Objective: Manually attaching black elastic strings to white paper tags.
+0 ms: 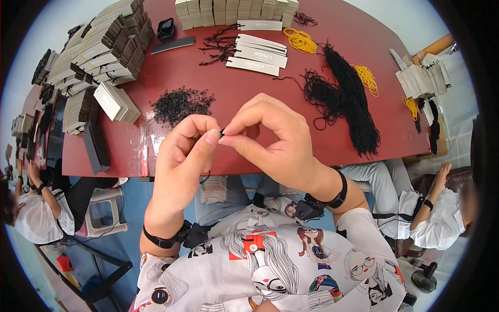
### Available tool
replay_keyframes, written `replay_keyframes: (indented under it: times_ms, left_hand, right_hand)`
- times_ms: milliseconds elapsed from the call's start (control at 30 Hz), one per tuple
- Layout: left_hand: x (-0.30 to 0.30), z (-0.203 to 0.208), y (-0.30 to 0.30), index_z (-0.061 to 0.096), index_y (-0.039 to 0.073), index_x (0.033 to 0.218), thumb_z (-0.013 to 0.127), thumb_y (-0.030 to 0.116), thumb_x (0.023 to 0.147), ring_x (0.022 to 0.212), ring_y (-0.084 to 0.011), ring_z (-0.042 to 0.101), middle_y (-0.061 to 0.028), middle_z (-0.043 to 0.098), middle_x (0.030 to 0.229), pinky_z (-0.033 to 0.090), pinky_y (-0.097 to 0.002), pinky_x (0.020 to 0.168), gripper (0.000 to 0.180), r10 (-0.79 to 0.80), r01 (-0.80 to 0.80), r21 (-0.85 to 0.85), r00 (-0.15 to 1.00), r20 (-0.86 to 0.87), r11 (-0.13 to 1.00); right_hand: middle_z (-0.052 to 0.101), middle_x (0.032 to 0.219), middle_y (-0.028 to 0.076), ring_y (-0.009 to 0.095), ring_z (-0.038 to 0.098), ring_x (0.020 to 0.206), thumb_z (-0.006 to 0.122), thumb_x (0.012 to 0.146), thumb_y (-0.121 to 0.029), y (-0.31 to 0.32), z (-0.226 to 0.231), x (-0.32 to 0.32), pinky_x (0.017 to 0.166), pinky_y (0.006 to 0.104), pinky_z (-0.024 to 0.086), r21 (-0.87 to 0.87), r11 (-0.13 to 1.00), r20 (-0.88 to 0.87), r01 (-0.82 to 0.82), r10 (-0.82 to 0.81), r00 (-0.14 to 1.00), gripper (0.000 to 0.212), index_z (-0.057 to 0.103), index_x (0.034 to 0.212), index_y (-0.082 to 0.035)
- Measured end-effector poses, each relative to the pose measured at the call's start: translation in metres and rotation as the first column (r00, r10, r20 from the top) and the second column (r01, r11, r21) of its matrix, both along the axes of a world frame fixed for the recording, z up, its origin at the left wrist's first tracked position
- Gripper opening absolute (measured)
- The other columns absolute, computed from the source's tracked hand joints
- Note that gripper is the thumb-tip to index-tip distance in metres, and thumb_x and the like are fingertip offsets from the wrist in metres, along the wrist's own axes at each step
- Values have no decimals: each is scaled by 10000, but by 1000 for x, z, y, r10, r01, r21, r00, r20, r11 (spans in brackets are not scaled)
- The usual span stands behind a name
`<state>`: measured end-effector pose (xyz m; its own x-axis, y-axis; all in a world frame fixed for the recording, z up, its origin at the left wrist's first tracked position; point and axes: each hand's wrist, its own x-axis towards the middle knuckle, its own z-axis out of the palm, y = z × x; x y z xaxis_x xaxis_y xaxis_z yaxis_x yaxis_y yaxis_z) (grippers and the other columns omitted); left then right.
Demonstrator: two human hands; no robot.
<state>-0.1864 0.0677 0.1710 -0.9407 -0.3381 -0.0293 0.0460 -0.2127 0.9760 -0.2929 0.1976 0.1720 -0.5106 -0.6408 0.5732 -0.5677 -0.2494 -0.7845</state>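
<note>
My left hand (179, 153) and my right hand (278, 138) meet above the near part of the red table, fingertips almost touching. Both pinch a thin black cord (222, 133), mostly hidden by the fingers; a dark loop shows below my left hand. Just beyond my left hand lies a heap of small black loops or clips (182, 105), too fine to tell apart. Farther back are several pale printed tags (254, 65) with black strings (219, 46) at their left ends. To the right of my right hand stretches a thick bundle of black cords (356, 104).
Tall stacks of tags (112, 44) fill the table's left, with a dark block (95, 145) near its edge. More tags (234, 11) line the back. Yellow rubber bands (300, 40) lie beside the cords. Co-workers sit at left (44, 210) and right (436, 218).
</note>
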Motion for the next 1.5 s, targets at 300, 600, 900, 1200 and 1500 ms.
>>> replay_keyframes:
  times_ms: [300, 600, 900, 1200, 1500]
  left_hand:
    - [5, -3, 2, 523, 26, 957, 521, 123, 906, 529, 3, 312, 63, 438, 690, 229, -164, 458, 110, 6, -6, 4, 997, -80, 1000]
    - [16, 4, -7, 556, -5, 920, 578, 9, 849, 597, -9, 413, 23, 519, 724, 315, -158, 504, 75, -43, -45, -481, 985, -170, 875]
    - [24, -6, -13, 547, -18, 947, 578, -24, 829, 554, -48, 464, -25, 596, 740, 358, -195, 496, 122, 25, -205, -668, 963, -269, 715]
    - [121, -31, -48, 500, -22, 905, 465, -16, 866, 713, -235, 648, -184, 633, 787, 530, -364, 671, 52, -44, 111, 139, 909, -414, 984]
    - [191, -32, -52, 552, -21, 888, 557, 79, 861, 569, -122, 573, -137, 638, 740, 443, -214, 508, 104, 593, -611, -76, 786, -174, 788]
  right_hand:
    - [584, 751, 48, 111, 549, 592, 686, 725, -15, 2, 0, 6, 509, 224, 444, 23, 997, 13, 71, -71, 997, 101, 616, 795, -33]
    - [459, 862, 6, 66, 440, 732, 596, 834, -45, 8, -6, -4, 656, 202, 381, 14, 899, 564, -438, 354, 746, 116, 499, 889, -13]
    - [456, 790, -33, 44, 394, 675, 561, 887, -150, -2, -24, -12, 599, 188, 347, -321, 631, 768, -706, 610, 195, 144, 470, 917, -43]
    - [468, 761, -37, 59, 402, 647, 594, 855, -179, -51, -18, -12, 586, 206, 342, 80, 629, 887, -773, 309, 343, 144, 511, 882, -64]
    - [621, 757, 105, 266, 616, 689, 663, 725, -407, -226, -14, 9, 620, 361, 487, 293, 921, -552, 259, -58, 832, 398, 596, 831, -29]
